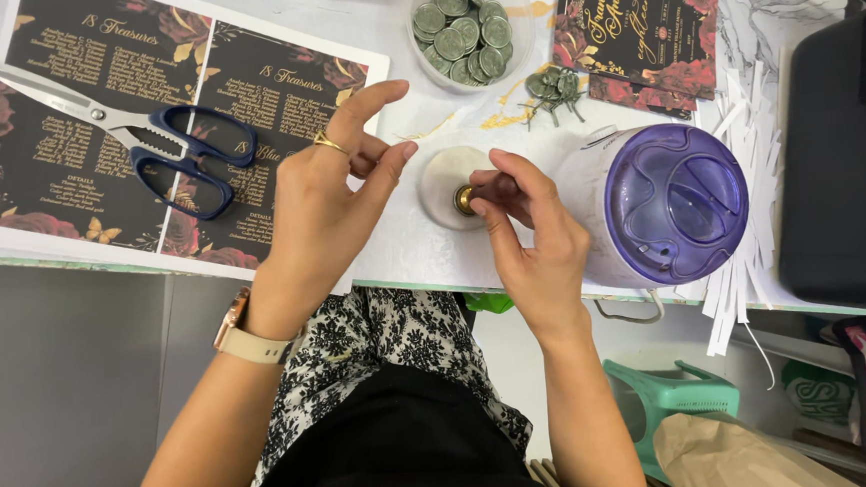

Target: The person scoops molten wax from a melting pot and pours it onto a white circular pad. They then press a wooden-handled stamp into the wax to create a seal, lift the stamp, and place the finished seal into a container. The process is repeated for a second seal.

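My right hand (pixel 528 233) grips a brass-headed stamp (pixel 465 200) and presses it onto a small round white pad (pixel 442 185) on the table. My left hand (pixel 335 204), with a gold ring and a watch on the wrist, hovers just left of the pad, fingers spread and nothing in it. A clear round tub (pixel 460 21) full of grey-green wax seals stands behind the pad. A few loose seals (pixel 554 88) lie beside it.
Blue-handled scissors (pixel 146 141) lie on dark floral printed sheets (pixel 65 126) at left. A white pot with a purple lid (pixel 666 204) stands right of my hand. Dark floral cards (pixel 640 30), white paper strips (pixel 749 254) and a black case (pixel 844 158) are at right.
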